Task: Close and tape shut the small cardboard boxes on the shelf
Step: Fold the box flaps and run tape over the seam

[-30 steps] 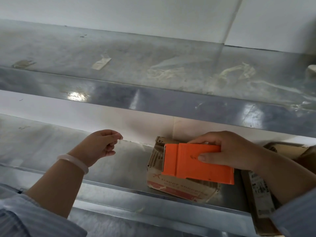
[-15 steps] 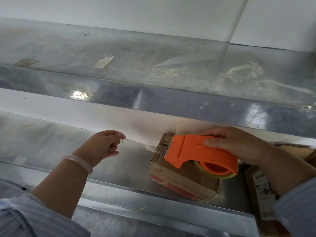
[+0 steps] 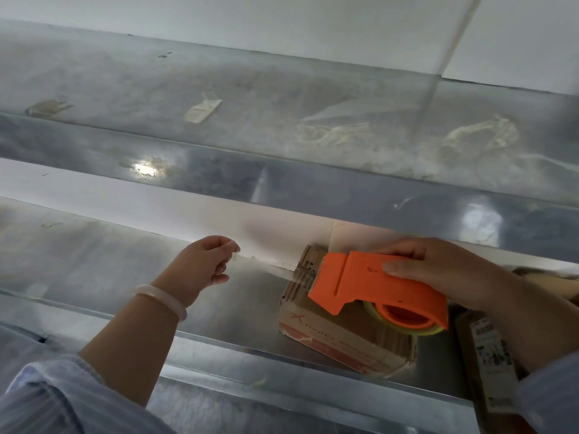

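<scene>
Tilted since a second ago, the orange tape dispenser (image 3: pixel 369 281) sits gripped in my right hand (image 3: pixel 438 270) over the small cardboard box (image 3: pixel 329 335). Left of the box, my left hand (image 3: pixel 203 264) pinches a clear tape strip (image 3: pixel 266 267). Box: brown, red-printed, scuffed, on the shelf (image 3: pixel 94 270).

Left grip (image 3: pixel 203 264) pinched, forearm extended — right grip (image 3: pixel 438 270) curled, palm down.
</scene>
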Available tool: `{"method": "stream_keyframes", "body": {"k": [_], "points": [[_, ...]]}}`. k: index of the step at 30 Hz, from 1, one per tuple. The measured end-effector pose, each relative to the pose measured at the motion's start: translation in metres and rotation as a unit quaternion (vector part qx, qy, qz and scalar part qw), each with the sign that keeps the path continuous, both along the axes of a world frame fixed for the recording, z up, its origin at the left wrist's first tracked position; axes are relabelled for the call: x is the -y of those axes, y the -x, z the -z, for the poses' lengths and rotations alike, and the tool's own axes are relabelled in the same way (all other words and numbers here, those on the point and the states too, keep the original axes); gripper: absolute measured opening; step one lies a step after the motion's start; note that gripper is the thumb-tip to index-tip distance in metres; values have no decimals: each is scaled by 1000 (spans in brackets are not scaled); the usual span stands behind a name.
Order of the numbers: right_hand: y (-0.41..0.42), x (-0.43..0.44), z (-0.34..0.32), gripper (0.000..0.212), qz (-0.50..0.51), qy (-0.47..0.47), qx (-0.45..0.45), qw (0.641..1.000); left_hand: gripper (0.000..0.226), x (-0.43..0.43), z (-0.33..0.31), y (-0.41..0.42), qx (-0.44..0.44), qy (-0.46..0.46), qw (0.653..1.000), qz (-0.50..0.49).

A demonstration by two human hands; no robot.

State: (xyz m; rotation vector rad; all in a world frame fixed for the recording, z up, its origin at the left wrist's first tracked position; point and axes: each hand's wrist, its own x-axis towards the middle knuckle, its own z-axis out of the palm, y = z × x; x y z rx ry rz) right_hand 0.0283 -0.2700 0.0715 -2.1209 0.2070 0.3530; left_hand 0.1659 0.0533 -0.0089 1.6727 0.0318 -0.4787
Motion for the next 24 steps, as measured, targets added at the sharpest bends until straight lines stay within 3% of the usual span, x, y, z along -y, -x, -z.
{"method": "stream_keyframes", "body": {"k": [5,6,8,9,11,15,20,24], "points": [[7,7,-6,28,18,-44,-5,999,19,9,5,-7,36,-13,999,10],[8,10,-4,36,24,-48,-14,998,19,12,8,-8,41,-23,999,11],[11,19,2,80,46,-54,-31,997,19,19,17,-11,44,-37,998,10],[12,20,3,91,54,-50,-35,997,20,22,22,-12,43,-43,998,11],[12,19,3,89,59,-41,-25,997,20,29,32,-13,35,-56,998,15],[13,18,3,60,76,-22,-33,996,18,37,48,-8,7,-64,998,18],[15,15,2,90,77,11,-62,995,19,42,60,-3,11,-65,997,27],[19,18,3,99,84,9,-56,995,19,39,57,-2,32,-16,999,4]]}}
